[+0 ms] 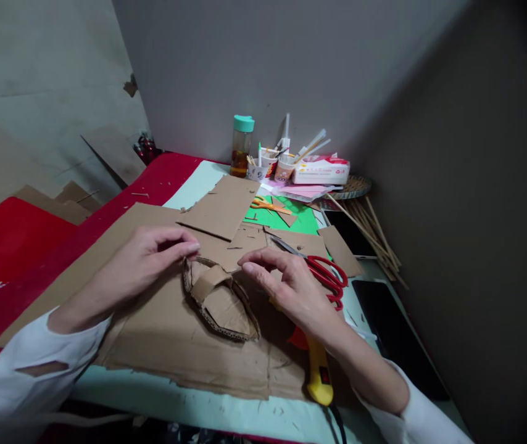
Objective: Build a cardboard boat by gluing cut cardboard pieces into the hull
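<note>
A small cardboard slipper [231,311] lies on a large cardboard sheet, with a low wall of corrugated strip around its edge and a curved strap [210,282] across its middle. At its far left end is my left hand [152,256], thumb and forefinger closed together just above the rim. Whether they touch the rim, I cannot tell. My right hand [286,283] hovers beside the slipper's right edge, its thumb and fingertips pinched. Anything between those fingertips is too small to make out. Under my right forearm lies a yellow glue gun [319,376], partly hidden.
Red-handled scissors [326,274] lie behind my right hand. Farther back are a loose cardboard piece [221,206], orange scissors [270,205], a bottle [241,148], cups of sticks [286,168] and a tissue pack [321,171]. A black phone-like slab [397,339] lies right.
</note>
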The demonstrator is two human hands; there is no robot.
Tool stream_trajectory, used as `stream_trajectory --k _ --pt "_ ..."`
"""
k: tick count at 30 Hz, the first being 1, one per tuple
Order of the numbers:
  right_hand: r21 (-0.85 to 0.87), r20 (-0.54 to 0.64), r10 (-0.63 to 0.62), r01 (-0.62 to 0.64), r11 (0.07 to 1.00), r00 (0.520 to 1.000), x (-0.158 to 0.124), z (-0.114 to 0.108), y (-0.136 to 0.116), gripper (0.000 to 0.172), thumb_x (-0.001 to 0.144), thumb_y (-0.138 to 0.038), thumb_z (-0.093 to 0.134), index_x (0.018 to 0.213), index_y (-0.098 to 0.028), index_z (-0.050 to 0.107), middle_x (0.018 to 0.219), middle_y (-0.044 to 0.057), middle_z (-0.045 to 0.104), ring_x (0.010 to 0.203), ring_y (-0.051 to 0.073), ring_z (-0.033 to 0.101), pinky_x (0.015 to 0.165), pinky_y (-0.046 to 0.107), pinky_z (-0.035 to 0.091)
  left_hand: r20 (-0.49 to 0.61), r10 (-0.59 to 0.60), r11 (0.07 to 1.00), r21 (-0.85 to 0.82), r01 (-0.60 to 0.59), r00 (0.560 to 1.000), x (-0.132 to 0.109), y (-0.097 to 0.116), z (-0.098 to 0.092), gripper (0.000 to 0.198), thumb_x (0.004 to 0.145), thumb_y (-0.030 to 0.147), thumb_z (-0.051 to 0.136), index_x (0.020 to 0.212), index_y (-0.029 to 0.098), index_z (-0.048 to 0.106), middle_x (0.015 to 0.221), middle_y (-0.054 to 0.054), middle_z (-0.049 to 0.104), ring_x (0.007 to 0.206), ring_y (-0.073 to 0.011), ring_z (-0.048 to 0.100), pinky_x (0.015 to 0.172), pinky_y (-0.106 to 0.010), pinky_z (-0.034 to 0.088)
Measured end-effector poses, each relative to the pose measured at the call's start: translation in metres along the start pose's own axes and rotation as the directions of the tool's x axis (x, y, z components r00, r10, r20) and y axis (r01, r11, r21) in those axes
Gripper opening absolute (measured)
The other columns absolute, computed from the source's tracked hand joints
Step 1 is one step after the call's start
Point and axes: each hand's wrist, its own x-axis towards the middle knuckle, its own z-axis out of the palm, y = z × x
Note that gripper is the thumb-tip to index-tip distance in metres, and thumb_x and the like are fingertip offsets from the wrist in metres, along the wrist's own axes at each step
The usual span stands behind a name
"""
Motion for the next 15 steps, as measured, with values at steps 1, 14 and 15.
stream_trajectory --k 1,14,15 --pt "-0.001 0.003 0.005 -0.005 1.000 1.000 0.001 0.001 -0.001 0.021 0.101 -0.031 0.061 0.098 -0.018 0.076 0.097 0.004 0.080 0.087 0.018 0.070 0.077 0.031 0.049 0.019 -0.031 0.999 -0.027 0.032 0.999 -0.003 0.002 0.001 0.036 0.097 0.042 0.056 0.076 0.019 0.073 0.071 -0.005 0.075 0.065 -0.0198 0.067 0.058 -0.027 0.049" --pt "0.121 0.034 0.090 -0.094 0.988 0.995 0.006 0.017 -0.003 0.016 0.095 -0.033 0.069 0.092 -0.018 0.074 0.072 -0.002 0.068 0.065 0.012 0.060 0.061 0.025 0.043 0.316 -0.205 0.935 -0.216 0.280 0.926 -0.013 0.003 0.019 0.027 0.089 0.045 0.066 0.078 0.021 0.072 0.063 0.003 0.062 0.057 -0.0137 0.058 0.048 -0.021 0.042" --pt "0.139 0.034 0.105 -0.109 0.984 0.994 0.006 0.017 -0.003 0.015 0.095 -0.031 0.069 0.092 -0.018 0.074 0.071 -0.003 0.068 0.064 0.012 0.060 0.060 0.024 0.043 0.328 -0.208 0.925 -0.241 0.294 0.922 -0.014 0.002 0.021 0.026 0.089 0.044 0.066 0.078 0.021 0.072 0.061 0.004 0.060 0.055 -0.0125 0.056 0.046 -0.020 0.040"
